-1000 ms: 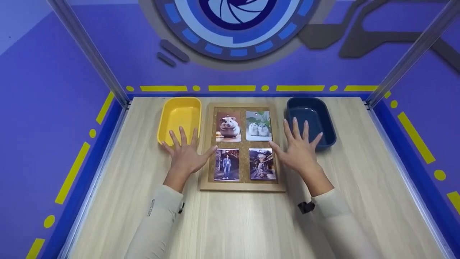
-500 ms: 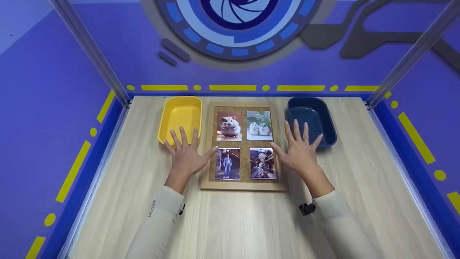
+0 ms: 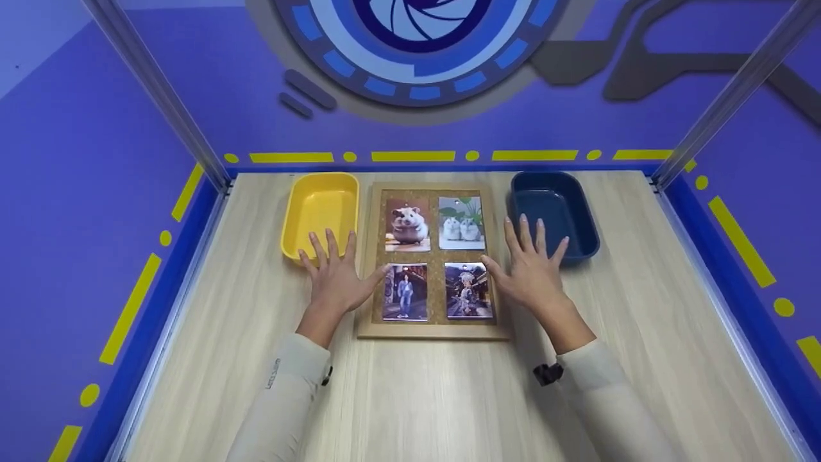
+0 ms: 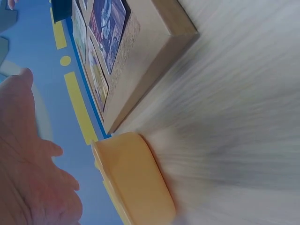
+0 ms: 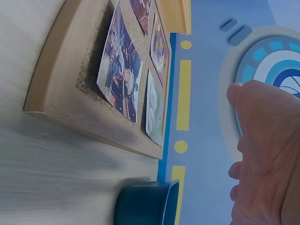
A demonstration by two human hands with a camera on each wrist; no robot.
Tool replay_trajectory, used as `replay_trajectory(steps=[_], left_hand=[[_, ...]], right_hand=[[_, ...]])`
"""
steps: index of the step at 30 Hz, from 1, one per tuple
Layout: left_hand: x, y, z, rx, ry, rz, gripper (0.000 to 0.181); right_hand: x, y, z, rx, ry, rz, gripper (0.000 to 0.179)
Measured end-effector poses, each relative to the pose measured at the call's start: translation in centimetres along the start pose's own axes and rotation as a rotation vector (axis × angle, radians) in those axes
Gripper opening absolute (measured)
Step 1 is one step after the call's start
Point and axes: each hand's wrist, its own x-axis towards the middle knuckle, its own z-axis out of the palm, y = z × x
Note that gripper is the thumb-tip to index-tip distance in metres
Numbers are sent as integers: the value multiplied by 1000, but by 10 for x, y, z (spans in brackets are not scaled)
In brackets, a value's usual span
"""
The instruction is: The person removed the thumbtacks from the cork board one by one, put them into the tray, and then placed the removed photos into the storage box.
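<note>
My left hand hovers with spread fingers between the yellow tray and the cork board. Across from it, my right hand is likewise spread, above the table between the board and the dark blue tray. Neither hand holds anything; both wrist views show them raised off the table. On the wood-framed board are a hamster photo, a photo of two hamsters, a photo of a person in blue and a photo of a person in an ornate headdress.
A light wooden table carries the board and both trays. Blue printed panels with yellow dashes close off the back and sides, with metal posts at the corners.
Both hands have shifted very slightly, the left a little rightward and nearer the person, the right a little leftward. The board and trays stay in place.
</note>
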Motion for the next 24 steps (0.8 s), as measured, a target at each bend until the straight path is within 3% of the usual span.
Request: replay_trajectory(steps=[10,16,24], left_hand=[[2,8,7,-38,113,45,85],[1,13,9,-115,132,61,73],[2,19,15,-130,150,99,66]], right_hand=[[0,0,3,29,16,-36,93],[-2,1,3,50,47,-59,93],[-4,4,9,48,45,-62,92]])
